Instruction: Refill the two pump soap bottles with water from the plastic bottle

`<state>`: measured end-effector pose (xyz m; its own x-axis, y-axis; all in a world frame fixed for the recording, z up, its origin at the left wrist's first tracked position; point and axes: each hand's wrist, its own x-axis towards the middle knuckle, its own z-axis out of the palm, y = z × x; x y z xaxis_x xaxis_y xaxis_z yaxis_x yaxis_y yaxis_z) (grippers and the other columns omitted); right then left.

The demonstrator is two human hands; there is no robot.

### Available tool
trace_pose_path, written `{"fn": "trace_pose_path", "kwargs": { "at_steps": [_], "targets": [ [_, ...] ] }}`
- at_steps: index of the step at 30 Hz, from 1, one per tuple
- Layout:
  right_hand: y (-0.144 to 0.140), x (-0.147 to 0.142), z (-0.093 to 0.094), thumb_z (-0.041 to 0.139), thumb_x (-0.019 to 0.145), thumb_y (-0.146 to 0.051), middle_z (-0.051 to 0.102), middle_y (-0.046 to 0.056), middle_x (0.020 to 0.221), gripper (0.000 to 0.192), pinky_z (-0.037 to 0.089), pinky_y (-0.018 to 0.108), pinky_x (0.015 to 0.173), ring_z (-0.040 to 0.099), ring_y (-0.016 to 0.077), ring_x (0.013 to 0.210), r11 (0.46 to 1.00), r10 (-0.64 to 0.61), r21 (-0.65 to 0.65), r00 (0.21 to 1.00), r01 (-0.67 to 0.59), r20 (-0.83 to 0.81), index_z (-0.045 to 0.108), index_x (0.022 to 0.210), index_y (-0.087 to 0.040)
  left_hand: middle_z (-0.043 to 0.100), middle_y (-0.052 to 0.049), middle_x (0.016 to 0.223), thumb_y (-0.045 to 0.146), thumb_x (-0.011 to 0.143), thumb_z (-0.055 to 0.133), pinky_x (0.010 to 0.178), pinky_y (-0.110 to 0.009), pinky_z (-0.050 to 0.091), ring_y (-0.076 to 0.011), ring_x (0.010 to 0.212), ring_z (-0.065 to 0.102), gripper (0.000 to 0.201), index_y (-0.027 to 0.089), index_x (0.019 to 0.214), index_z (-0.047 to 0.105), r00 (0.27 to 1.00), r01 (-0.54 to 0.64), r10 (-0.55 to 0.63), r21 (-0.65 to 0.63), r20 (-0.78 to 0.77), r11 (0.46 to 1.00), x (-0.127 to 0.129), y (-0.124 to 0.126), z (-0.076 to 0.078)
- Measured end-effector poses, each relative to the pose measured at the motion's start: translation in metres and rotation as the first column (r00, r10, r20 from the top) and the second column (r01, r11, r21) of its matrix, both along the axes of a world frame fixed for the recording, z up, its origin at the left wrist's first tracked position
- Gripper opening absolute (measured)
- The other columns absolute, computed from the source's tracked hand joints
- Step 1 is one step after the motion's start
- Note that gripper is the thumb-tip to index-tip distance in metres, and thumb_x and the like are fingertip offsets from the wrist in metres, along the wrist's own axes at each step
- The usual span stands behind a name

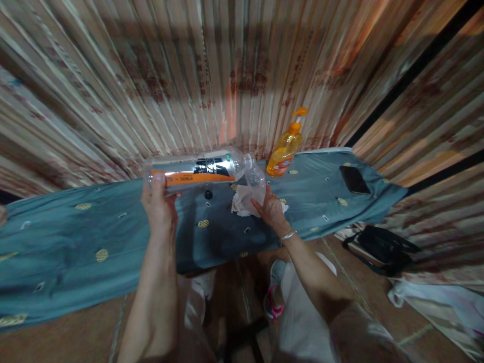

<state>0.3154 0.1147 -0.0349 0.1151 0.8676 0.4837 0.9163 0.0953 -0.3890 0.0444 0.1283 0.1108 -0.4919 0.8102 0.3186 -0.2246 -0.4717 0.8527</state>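
Observation:
My left hand is wrapped round the base of a large clear plastic bottle with a silver and orange label. The bottle lies tilted almost level in the air, its neck pointing right. At its mouth is a clear plastic cup, held tipped by my right hand. Whether liquid runs between the two I cannot make out. Beneath the cup, crumpled white tissue rests on the cloth. A small black cap sits below the bottle.
An orange pump bottle stands at the back of the cloth-covered table. A dark phone lies to the right. Behind hangs a patterned curtain. On the floor at right are a black bag and a white bag.

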Motion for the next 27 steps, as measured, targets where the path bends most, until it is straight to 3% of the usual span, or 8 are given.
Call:
{"fn": "trace_pose_path", "kwargs": {
  "at_steps": [15,21,27],
  "targets": [
    [0.001,0.0,-0.002,0.054,0.095,-0.051,0.075,0.021,0.104,0.07,0.06,0.043,0.084,0.073,0.0294,0.095,1.0,-0.021,0.012,0.999,0.02,0.033,0.04,0.147,-0.006,0.064,-0.001,0.073,0.057,0.067,0.079,0.048,-0.027,0.037,-0.0148,0.06,0.056,0.038,0.022,0.078,0.067,1.0,-0.009,0.009,0.003,-0.011,1.0,-0.001,0.0,-0.002],
    [0.0,0.0,0.0,0.055,0.095,-0.05,0.074,0.026,0.109,0.071,0.059,0.045,0.086,0.073,0.0312,0.099,1.0,-0.009,-0.014,1.0,0.009,0.028,0.04,0.146,-0.002,0.068,-0.003,0.075,0.055,0.072,0.077,0.048,-0.033,0.039,-0.0213,0.064,0.062,0.028,0.029,0.08,0.071,0.998,0.037,-0.036,0.016,-0.052,0.999,-0.009,0.005,-0.011],
    [0.0,0.0,0.0,0.056,0.095,-0.05,0.073,0.026,0.11,0.069,0.059,0.044,0.087,0.072,0.0307,0.101,1.0,-0.009,-0.018,0.999,0.01,0.048,0.045,0.142,-0.001,0.066,-0.001,0.072,0.059,0.065,0.081,0.044,-0.025,0.04,-0.0137,0.058,0.058,0.041,0.022,0.077,0.067,1.0,0.006,-0.006,0.006,-0.004,1.0,-0.004,0.002,-0.005]
  ]
}}
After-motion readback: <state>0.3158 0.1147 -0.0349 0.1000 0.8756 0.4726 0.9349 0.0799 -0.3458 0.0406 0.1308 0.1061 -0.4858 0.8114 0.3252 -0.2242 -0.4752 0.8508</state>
